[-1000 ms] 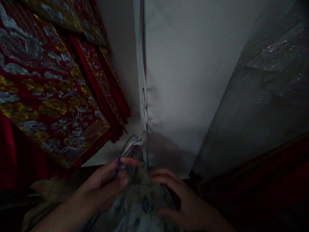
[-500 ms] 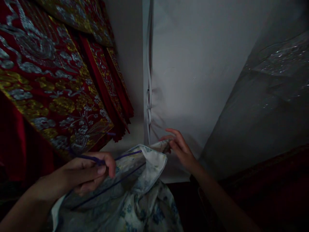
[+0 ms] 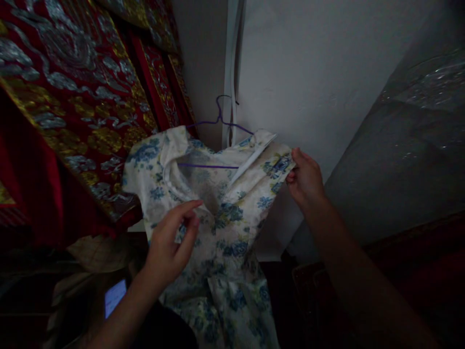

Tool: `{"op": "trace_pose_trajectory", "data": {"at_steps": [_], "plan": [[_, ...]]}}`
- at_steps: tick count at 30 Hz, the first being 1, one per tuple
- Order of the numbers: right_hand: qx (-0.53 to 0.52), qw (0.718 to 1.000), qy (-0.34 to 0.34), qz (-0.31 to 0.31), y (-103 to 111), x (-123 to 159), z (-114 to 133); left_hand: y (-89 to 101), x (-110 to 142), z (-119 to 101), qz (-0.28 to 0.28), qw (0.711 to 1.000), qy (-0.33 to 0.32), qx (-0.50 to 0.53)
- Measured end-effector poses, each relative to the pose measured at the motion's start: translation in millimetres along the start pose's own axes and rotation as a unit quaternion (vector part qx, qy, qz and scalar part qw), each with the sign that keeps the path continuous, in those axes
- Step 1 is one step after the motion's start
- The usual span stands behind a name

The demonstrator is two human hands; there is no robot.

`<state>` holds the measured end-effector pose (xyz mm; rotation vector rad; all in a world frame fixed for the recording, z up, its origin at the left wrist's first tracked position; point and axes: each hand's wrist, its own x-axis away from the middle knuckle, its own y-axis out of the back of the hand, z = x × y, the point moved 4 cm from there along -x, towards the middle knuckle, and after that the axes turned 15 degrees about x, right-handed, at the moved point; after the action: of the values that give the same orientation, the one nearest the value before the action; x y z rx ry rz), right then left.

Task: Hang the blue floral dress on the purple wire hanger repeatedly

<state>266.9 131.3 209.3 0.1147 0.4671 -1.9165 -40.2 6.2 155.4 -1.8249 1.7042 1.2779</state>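
The left hand [image 3: 165,245] hovers by the dress's [image 3: 232,247] neckline [image 3: 170,174], fingers parted, contact unclear; the right hand [image 3: 307,177] pinches a sleeve [image 3: 281,162], apparently to steady or spread it, which calls for light tension; the hanger [image 3: 209,166] spans the shoulders; the hem is cut off; whether the hook [image 3: 217,101] catches the white strip [image 3: 234,63] cannot be told.

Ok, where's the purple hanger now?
In the head view, the purple hanger is upper centre, inside the shoulders of the floral garment, its hook up against the pale strip on the wall.
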Motion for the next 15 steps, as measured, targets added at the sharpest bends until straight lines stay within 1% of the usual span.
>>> {"op": "trace_pose_trajectory", "data": {"at_steps": [2,3,4,6,8,10,11,13,14,15], "plan": [[-0.012,0.999,-0.010,-0.039,15.3,8.6,-4.6,-35.1,9.6,16.8,0.124,0.988,0.094,0.016],[-0.012,0.999,-0.017,-0.050,23.6,15.8,-9.9,-50.4,13.8,26.4,0.167,0.977,0.131,0.014],[-0.010,0.998,-0.024,-0.052,31.4,23.6,-16.6,-63.7,17.4,35.9,0.199,0.967,0.159,0.005],[-0.002,0.998,-0.035,-0.047,44.6,36.6,-31.4,-84.0,23.9,53.3,0.238,0.951,0.193,-0.037],[0.005,0.998,-0.037,-0.049,53.8,40.7,-43.5,-98.0,33.0,67.5,0.270,0.933,0.223,-0.088],[0.011,0.998,-0.025,-0.062,59.2,34.6,-49.7,-106.5,46.4,76.9,0.288,0.915,0.253,-0.124],[0.013,0.997,-0.015,-0.072,61.1,29.8,-50.7,-109.6,54.6,79.1,0.289,0.911,0.265,-0.126],[0.021,0.995,0.009,-0.099,64.8,24.9,-51.0,-115.0,72.6,78.2,0.281,0.915,0.274,-0.095],[0.022,0.992,0.023,-0.120,67.2,28.4,-51.7,-117.7,81.7,75.2,0.273,0.921,0.271,-0.065],[0.017,0.988,0.040,-0.148,69.8,38.0,-53.4,-120.0,90.1,71.0,0.257,0.929,0.265,-0.031]]}}
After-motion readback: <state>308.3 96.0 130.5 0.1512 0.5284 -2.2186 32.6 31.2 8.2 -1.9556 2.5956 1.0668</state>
